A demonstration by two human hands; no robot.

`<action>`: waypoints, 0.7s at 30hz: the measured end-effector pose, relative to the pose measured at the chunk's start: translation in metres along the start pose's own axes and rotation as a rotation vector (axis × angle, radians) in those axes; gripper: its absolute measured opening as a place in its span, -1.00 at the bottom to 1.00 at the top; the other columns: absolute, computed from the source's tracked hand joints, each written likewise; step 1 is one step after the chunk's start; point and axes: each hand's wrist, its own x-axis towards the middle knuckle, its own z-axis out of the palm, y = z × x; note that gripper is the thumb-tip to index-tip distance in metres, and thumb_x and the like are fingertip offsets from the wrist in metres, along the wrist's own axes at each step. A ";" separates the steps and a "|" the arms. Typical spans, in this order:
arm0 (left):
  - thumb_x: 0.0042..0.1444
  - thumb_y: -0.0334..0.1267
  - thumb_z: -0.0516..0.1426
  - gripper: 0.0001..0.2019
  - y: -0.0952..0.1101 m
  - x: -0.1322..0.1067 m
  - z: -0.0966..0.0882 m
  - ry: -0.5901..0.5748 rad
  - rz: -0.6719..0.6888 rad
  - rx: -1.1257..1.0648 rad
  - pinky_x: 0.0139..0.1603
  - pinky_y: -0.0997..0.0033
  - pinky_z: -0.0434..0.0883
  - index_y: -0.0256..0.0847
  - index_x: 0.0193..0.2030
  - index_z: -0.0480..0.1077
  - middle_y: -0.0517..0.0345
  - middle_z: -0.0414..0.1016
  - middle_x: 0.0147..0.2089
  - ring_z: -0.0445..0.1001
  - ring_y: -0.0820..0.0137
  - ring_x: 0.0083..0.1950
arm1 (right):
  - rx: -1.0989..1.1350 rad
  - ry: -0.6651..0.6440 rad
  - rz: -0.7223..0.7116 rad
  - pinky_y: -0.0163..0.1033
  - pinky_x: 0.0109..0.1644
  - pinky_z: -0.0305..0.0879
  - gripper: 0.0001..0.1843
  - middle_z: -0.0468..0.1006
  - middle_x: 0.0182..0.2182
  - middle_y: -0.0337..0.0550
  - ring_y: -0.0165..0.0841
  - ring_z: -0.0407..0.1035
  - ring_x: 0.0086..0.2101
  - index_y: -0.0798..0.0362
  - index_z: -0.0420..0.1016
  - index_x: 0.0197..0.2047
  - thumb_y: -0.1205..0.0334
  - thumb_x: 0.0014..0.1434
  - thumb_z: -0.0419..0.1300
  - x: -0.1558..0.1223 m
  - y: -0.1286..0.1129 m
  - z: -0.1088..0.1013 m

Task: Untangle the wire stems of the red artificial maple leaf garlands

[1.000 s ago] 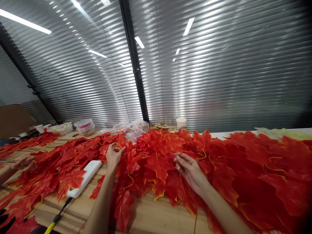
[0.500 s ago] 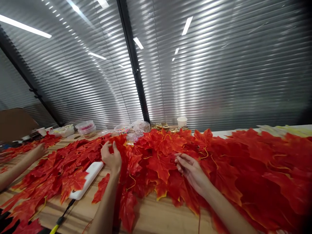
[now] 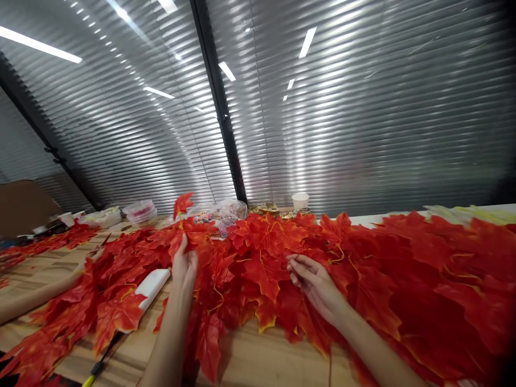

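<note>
My left hand (image 3: 185, 266) is closed with thumb and fingers together, gripping a strand of the artificial maple leaf garland (image 3: 262, 274). One red leaf (image 3: 183, 204) on a yellow stem sticks up above its fingertips. Red leaves with orange-yellow edges and thin yellow stems spread in a thick layer around both hands. To the right, my right hand (image 3: 316, 282) hovers over the leaves with thumb and fingertips pinched. Whatever lies between those fingertips is too small to make out.
A co-worker's arm (image 3: 44, 293) reaches over the wooden table (image 3: 258, 360) from the left. A white power strip (image 3: 152, 285) lies partly under leaves. Along the back stand plastic tubs (image 3: 141, 212), clear bags (image 3: 231, 208) and a paper cup (image 3: 300, 201), before a corrugated wall.
My left hand has turned and lifted leaves, one now standing above it. Leaves near the power strip shifted and cover more of it. The co-worker's hand moved right. My right hand stayed nearly still.
</note>
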 end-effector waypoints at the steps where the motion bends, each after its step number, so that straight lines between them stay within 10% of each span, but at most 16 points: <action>1: 0.03 -0.26 0.06 -0.89 0.001 -0.004 0.003 -0.062 -0.049 -0.036 -0.15 0.37 0.42 -0.24 -0.36 0.36 0.04 0.51 -0.28 0.47 0.31 -0.12 | -0.003 0.001 0.001 -0.41 -0.51 0.18 -0.75 0.50 -0.50 -0.22 -0.54 0.26 -0.59 0.08 0.55 -0.34 0.23 -0.16 0.38 0.000 0.000 0.000; 21: -0.12 -0.34 0.23 -0.40 -0.007 -0.109 0.050 -1.111 -0.493 -0.106 0.19 0.07 0.14 -0.19 0.13 0.25 -0.05 0.33 0.14 0.20 0.05 0.20 | 0.020 -0.010 -0.127 -0.42 -0.47 0.20 -0.86 0.56 -0.46 -0.20 -0.53 0.33 -0.56 0.07 0.53 -0.41 0.24 -0.10 0.34 0.000 -0.010 0.004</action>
